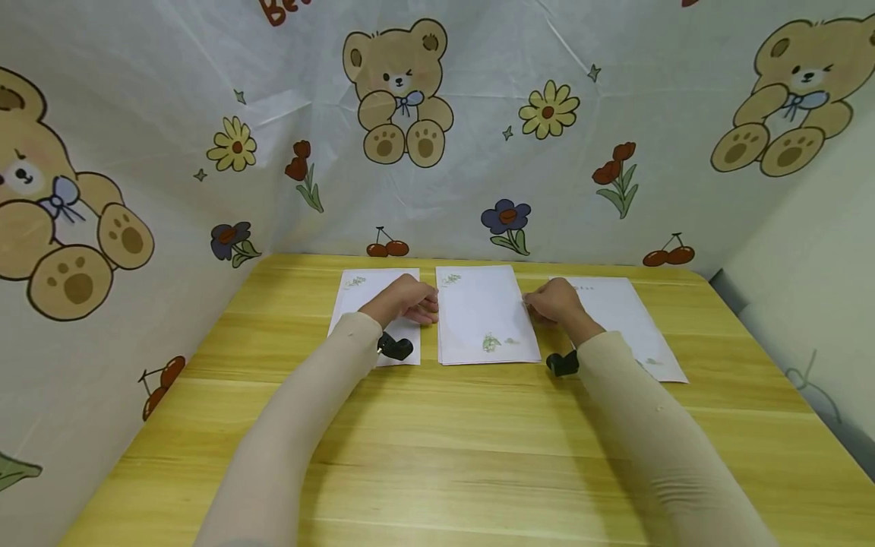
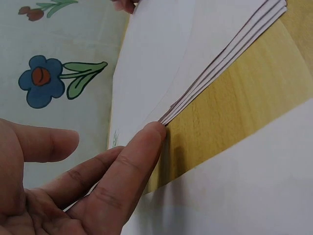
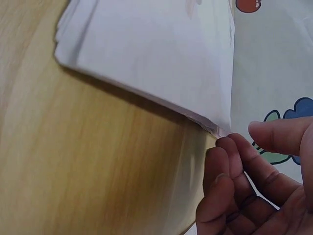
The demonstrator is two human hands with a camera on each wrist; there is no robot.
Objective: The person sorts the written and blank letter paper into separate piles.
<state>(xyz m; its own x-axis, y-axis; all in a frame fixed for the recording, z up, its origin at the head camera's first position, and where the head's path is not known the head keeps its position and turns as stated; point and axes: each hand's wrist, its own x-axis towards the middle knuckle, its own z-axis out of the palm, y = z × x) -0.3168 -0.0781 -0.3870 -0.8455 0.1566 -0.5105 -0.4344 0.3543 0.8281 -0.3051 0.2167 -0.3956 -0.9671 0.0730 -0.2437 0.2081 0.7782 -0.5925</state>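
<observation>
I'm watching the paper stack (image 1: pixel 485 315) lying right between the hands, its long axis running, as far as I can judge, away from the body. The left hand (image 1: pixel 412 298) is touching its left edge toward the far end, fingers stretching out, thumb standing clear; the right hand (image 1: pixel 555 301) is touching the right edge opposite, fingers bending loosely, thumb off it too. Neither is gripping, and neither is nearer. For me, any move is hinging on that facing contact. The layers are stepping unevenly along both edges. Room's looking tight ahead of the hands, the printed cloth (image 1: pixel 472 182) hanging just beyond. Left paper (image 1: pixel 362 296) is lying beneath the left hand, right paper (image 1: pixel 632 327) beneath the right wrist; nearer the body, bare table (image 1: pixel 437 441) is stretching wide.
</observation>
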